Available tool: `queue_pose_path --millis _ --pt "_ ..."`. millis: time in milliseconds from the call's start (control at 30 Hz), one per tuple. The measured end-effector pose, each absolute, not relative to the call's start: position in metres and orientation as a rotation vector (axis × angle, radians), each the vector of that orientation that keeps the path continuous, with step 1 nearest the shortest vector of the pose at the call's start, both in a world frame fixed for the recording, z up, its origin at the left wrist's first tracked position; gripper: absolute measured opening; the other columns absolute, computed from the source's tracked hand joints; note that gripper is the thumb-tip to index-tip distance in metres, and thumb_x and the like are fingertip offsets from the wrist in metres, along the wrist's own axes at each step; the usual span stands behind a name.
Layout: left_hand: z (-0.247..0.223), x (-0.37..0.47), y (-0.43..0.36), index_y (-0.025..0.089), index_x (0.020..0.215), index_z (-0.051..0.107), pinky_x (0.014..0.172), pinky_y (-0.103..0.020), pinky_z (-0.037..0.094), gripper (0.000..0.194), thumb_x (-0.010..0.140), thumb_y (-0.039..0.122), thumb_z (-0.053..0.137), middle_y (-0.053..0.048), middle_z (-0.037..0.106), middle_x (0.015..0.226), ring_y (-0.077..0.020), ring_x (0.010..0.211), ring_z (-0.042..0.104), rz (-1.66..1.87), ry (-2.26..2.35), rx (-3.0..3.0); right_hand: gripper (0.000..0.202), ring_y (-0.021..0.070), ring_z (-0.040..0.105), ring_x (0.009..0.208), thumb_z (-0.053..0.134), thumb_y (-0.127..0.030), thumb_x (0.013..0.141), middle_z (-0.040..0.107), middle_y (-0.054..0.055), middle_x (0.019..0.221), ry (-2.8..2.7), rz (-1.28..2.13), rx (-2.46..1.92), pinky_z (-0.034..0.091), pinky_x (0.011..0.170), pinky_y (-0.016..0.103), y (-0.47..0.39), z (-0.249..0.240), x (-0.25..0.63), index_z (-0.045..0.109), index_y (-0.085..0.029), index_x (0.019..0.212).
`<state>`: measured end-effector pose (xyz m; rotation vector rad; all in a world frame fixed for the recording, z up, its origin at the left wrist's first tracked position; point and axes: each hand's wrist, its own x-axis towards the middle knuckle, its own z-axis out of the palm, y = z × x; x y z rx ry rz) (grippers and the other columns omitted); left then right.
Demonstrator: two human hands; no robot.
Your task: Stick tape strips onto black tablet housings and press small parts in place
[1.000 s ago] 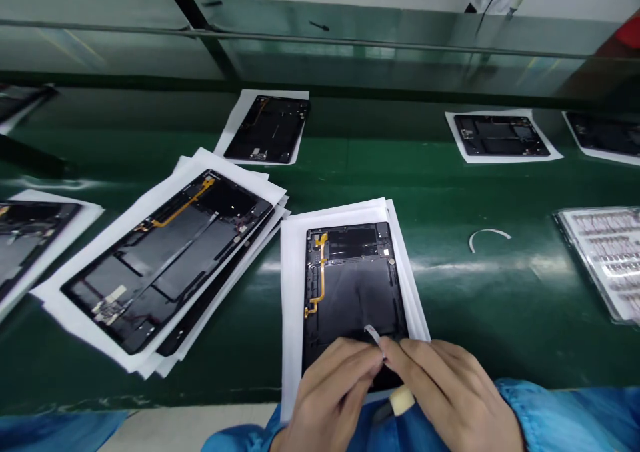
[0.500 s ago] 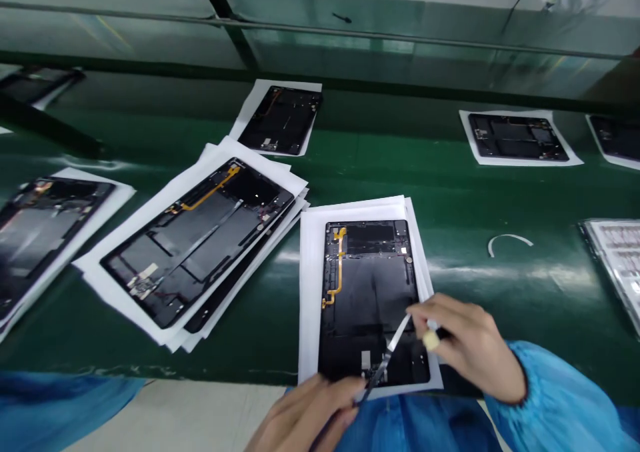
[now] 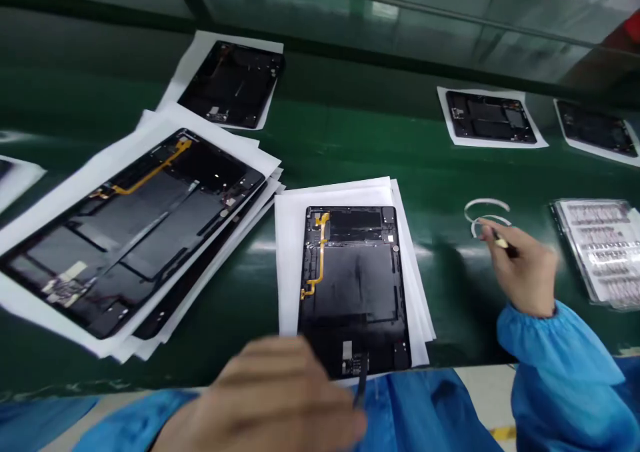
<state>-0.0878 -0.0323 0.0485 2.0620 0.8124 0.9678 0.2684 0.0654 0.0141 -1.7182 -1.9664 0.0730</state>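
Note:
My left hand [image 3: 280,399], blurred, is closed on a dark flat flex cable [image 3: 362,380] at the near edge of an opened tablet shell [image 3: 357,285]. The shell lies on white sheets [image 3: 289,259], with an orange flex cable [image 3: 321,252] along its left side. Over the green bench to the right, my right hand [image 3: 523,265] pinches a thin curved white strip [image 3: 475,229]. A small tool with a pale yellow end [image 3: 500,240] is also tucked in those fingers; its kind is unclear. Just beyond lies another curved white strip [image 3: 486,202].
Stacked tablet shells [image 3: 145,219] between white sheets lie left. Further shells sit behind: one at back left [image 3: 235,82], two at back right [image 3: 493,119] [image 3: 595,129]. A clear tray of small parts [image 3: 600,252] stands right of my right hand.
My right hand has left the flex cable and moved right to the curved strip on the bench, now holding a white strip. My left hand stays near the shell's front edge. The view has shifted.

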Motion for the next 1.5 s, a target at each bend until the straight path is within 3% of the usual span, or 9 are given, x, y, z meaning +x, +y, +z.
queue_pose_path --millis 100,200,367,467,633,1033,1500 --pt "0.048 -0.074 0.021 0.023 0.106 0.068 0.066 -0.028 0.058 0.02 0.091 0.013 0.059 -0.001 0.074 0.091 -0.0147 0.076 0.068 1.032 0.821 2.161 0.038 0.0256 0.071 0.078 0.048 -0.022 0.089 0.074 0.012 0.101 -2.161 -0.189 -1.867 0.051 0.06 0.032 0.066 0.001 0.278 0.066 -0.014 0.122" --pt "0.027 -0.063 0.06 0.02 0.09 0.071 0.072 -0.027 0.054 0.006 0.084 0.019 0.071 -0.002 0.067 0.087 -0.0138 0.079 0.064 1.071 0.978 2.115 0.039 0.0288 0.072 0.082 0.05 -0.02 0.089 0.073 0.014 0.106 -2.052 -0.331 -1.901 0.052 0.059 0.033 0.048 0.004 0.26 0.063 -0.013 0.126" --pt "-0.008 -0.06 0.08 0.018 0.083 0.071 0.08 -0.032 0.047 0.004 0.081 0.021 0.074 -0.003 0.063 0.091 -0.0161 0.084 0.058 0.908 1.105 2.097 0.034 0.0199 0.07 0.098 0.046 -0.011 0.092 0.073 0.01 0.109 -2.348 0.287 -1.134 0.057 0.078 0.028 -0.017 0.008 0.198 0.063 -0.015 0.121" --pt "-0.011 -0.062 0.08 0.018 0.082 0.07 0.083 -0.033 0.045 0.003 0.083 0.02 0.072 -0.002 0.063 0.094 -0.0166 0.088 0.058 0.844 1.14 2.078 0.034 0.0183 0.071 0.091 0.043 -0.009 0.093 0.071 0.015 0.112 -2.429 0.477 -0.866 0.056 0.069 0.027 -0.046 -0.005 0.175 0.063 -0.008 0.12" --pt "-0.01 -0.063 0.081 0.019 0.083 0.068 0.085 -0.034 0.044 0.004 0.085 0.021 0.071 -0.002 0.062 0.097 -0.0175 0.091 0.058 0.776 1.167 2.067 0.032 0.0145 0.068 0.071 0.046 -0.01 0.094 0.07 0.015 0.115 -2.464 0.424 -0.891 0.05 0.058 0.028 -0.06 -0.02 0.172 0.064 -0.01 0.12" --pt "-0.012 -0.063 0.082 0.019 0.082 0.068 0.084 -0.035 0.042 0.005 0.086 0.021 0.069 -0.003 0.061 0.1 -0.0192 0.093 0.056 0.715 1.183 2.075 0.035 0.0149 0.064 0.074 0.037 -0.011 0.098 0.061 0.014 0.13 -2.658 0.329 -0.853 0.048 0.061 0.03 -0.052 -0.007 0.165 0.064 -0.006 0.121" --pt "-0.014 -0.064 0.082 0.02 0.083 0.068 0.085 -0.036 0.043 0.006 0.087 0.024 0.068 -0.003 0.062 0.1 -0.0192 0.093 0.057 0.738 1.183 2.065 0.04 0.0119 0.057 0.06 0.033 -0.013 0.1 0.064 0.011 0.126 -2.704 0.177 -0.95 0.045 0.055 0.028 -0.038 0.01 0.146 0.071 -0.011 0.111"
